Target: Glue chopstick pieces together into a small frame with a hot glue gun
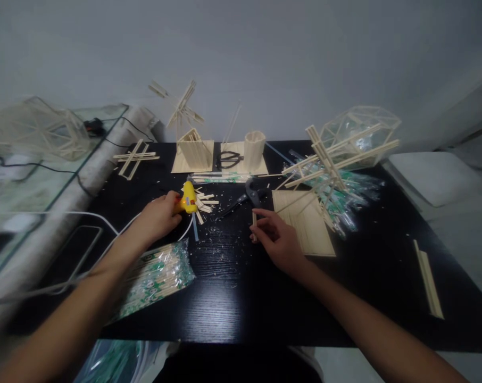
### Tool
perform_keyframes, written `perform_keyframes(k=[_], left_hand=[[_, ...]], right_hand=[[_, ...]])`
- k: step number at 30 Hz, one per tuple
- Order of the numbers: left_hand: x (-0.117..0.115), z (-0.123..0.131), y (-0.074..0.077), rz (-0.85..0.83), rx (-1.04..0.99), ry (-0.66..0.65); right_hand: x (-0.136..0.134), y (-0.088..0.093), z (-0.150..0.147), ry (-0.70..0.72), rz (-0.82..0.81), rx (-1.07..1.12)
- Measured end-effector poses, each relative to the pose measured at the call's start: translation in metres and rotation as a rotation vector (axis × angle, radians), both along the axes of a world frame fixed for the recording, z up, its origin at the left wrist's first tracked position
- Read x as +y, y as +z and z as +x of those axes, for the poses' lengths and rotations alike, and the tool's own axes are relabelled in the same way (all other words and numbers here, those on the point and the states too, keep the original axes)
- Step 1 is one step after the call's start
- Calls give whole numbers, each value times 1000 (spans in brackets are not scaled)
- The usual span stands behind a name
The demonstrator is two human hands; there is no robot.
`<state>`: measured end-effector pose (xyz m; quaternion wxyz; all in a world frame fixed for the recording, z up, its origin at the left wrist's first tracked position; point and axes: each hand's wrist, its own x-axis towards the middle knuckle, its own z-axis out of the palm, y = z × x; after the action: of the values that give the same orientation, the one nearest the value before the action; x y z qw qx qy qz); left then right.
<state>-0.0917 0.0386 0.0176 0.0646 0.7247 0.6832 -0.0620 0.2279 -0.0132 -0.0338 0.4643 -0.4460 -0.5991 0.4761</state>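
Observation:
My left hand (163,213) is closed round the handle of a yellow hot glue gun (189,197), and a pale glue stick (195,227) sticks out of the gun's near end. Between the fingertips of my right hand (275,236) is a short wooden stick (254,226), held upright over the table. Just beyond that hand lie dark-handled pliers (252,196). Cut stick pieces (204,204) are heaped beside the glue gun. Right of my right hand, a flat panel of sticks (305,223) rests on the black table (221,303).
Farther back stand a stick box (195,152), a round stick cup (254,149) and scissors (230,158). A crossed-stick frame (324,157) rises at right above plastic wrappers (352,194). A bag of chopsticks (157,276) lies at front left; a white cord (105,218) crosses the left side.

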Motion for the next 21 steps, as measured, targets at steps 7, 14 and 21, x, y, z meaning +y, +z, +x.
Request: perform_keyframes(k=[7,14,21], left_hand=[[-1,8,27,77,-163,125],[32,12,14,138,-262,186],[42,14,-11,131,-388,237]], right_hand=[[-1,1,-1,-5,38,6],[-2,4,-1,-28,42,-9],[-2,6,0,-27,49,1]])
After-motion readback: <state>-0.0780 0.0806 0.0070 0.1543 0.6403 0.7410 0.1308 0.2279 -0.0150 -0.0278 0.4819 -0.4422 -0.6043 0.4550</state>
